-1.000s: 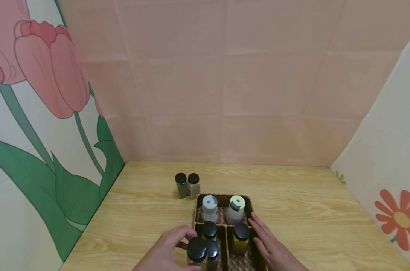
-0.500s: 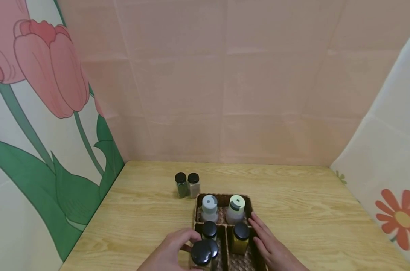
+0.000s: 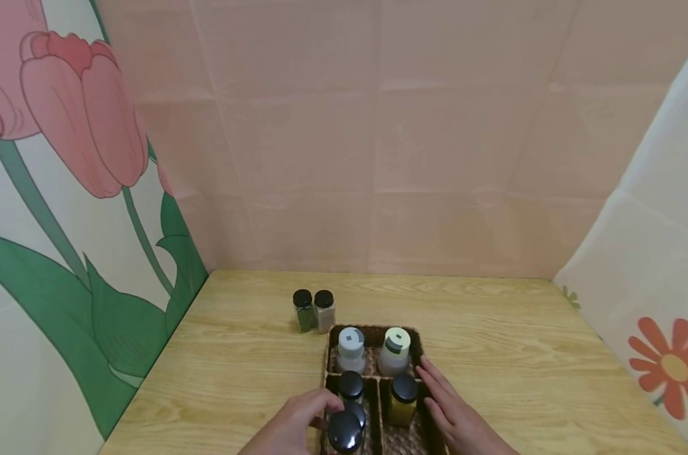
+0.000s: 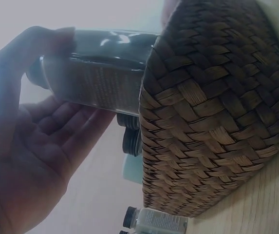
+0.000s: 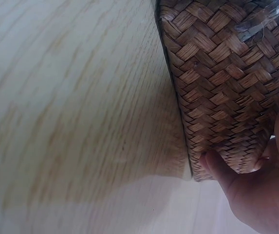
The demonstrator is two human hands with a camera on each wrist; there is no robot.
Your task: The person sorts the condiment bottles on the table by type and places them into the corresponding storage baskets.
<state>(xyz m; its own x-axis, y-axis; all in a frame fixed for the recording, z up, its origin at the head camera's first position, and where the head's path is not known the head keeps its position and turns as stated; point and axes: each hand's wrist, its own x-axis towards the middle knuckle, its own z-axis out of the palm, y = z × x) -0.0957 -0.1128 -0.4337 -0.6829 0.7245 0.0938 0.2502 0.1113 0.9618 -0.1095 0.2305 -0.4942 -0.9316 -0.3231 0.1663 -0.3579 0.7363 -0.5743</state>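
My left hand point(image 3: 295, 422) grips a black-lidded spice jar point(image 3: 345, 432) with thumb and fingers. In the left wrist view, the jar point(image 4: 98, 73) is dark, with its lower end behind the rim of the woven basket point(image 4: 212, 107). From the head view, it is over the front-left compartment, in front of two other black-lidded jars, overlapping the nearer one. My right hand point(image 3: 457, 417) rests along the basket's right side, fingers mostly straight. One finger point(image 5: 219, 168) touches the outer wall in the right wrist view.
A jar with yellow contents point(image 3: 402, 404) stands in the front-right compartment. A grey-capped bottle point(image 3: 351, 347) and a pale-green-capped bottle point(image 3: 395, 351) share the back compartment. Behind the basket, a green-filled jar point(image 3: 304, 313) and a pale-filled jar point(image 3: 324, 313) stand on the wooden table point(image 3: 491, 341).
My left hand has moved right with the jar, bringing it from the basket's left edge over the front-left compartment and lower. My right hand has stayed at the basket's side.
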